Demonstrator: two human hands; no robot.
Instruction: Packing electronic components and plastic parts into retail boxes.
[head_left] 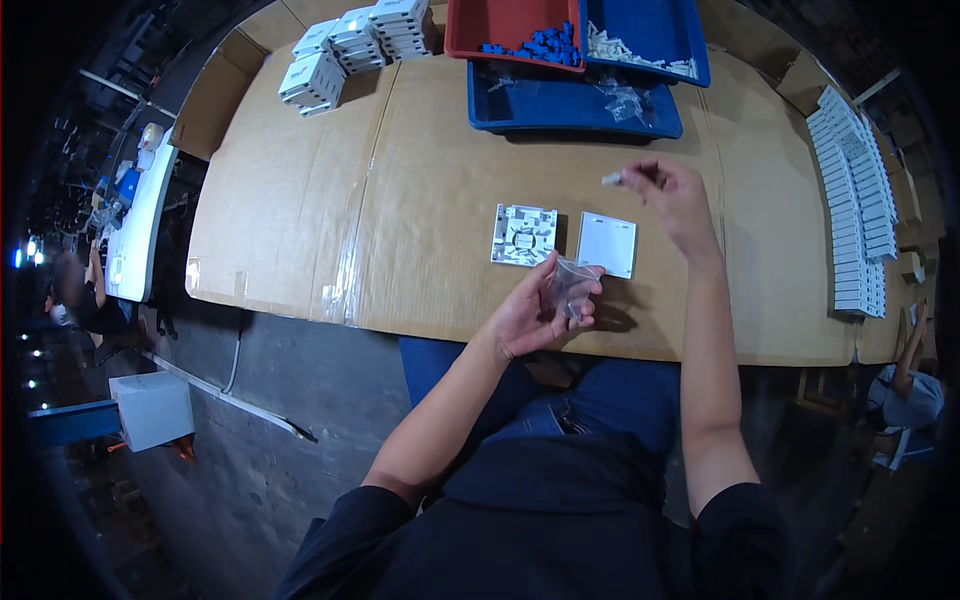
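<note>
My left hand (528, 318) is closed round a small clear plastic bag (574, 284) near the front edge of the table. Farther right and higher up, my right hand (672, 195) pinches a small white plastic piece (612, 180) between its fingertips. Just beyond the left hand lies a square white plastic housing (524, 235), its moulded inside facing up. Beside it rests a flat white square cover (607, 244), lying apart from the housing. What the bag contains is too small to make out.
At the back stand a red tray (462, 38) of blue parts, a blue tray (697, 42) of white pieces, and another blue tray (500, 112) holding clear bags. White units are stacked far left (314, 82) and in rows at right (850, 205). Cardboard (290, 200) covers the table.
</note>
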